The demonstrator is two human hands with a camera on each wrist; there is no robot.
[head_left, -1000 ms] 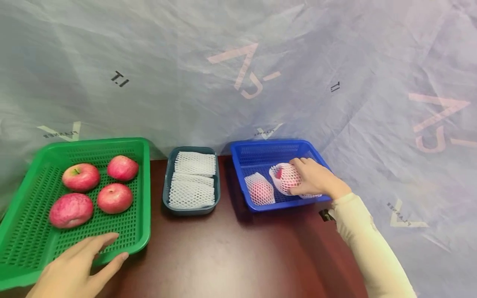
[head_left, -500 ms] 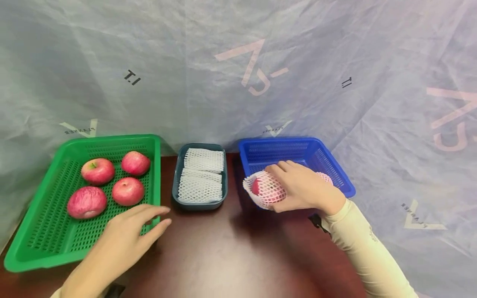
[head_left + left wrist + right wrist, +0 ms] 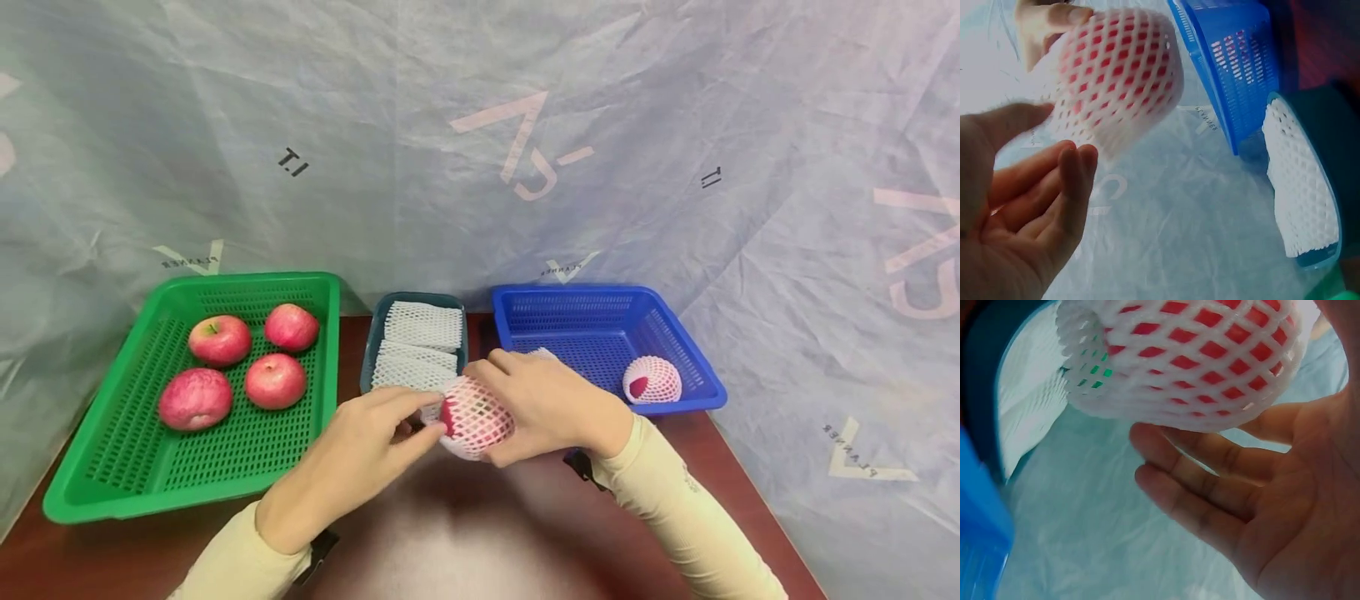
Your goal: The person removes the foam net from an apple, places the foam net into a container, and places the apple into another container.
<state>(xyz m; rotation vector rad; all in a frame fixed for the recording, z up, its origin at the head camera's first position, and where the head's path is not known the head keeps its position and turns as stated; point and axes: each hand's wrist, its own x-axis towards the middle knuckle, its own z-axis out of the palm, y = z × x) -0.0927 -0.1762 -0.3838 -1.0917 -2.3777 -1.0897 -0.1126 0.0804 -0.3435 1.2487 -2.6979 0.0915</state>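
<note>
My right hand (image 3: 543,404) holds an apple in a white foam net (image 3: 477,417) over the table, its fingers and thumb round the net. Red skin shows through the mesh and at the net's left end. My left hand (image 3: 360,442) reaches to that end, thumb and forefinger parted with fingertips right at the net's edge. In the left wrist view the loose end of the foam net (image 3: 1094,134) lies close by the left fingertips (image 3: 1079,153). From below, the right wrist view shows the mesh (image 3: 1197,356) above the right fingers (image 3: 1197,481).
A green basket (image 3: 337,333) with several bare apples stands at the left. Between the baskets is a dark teal tray (image 3: 375,333) with flat foam nets (image 3: 423,325). The blue basket (image 3: 600,292) holds a netted apple (image 3: 652,379); another net shows partly behind my right hand.
My right hand has lifted the netted apple out of the blue basket and carried it left to the middle. My left hand has moved right from the green basket to meet it.
</note>
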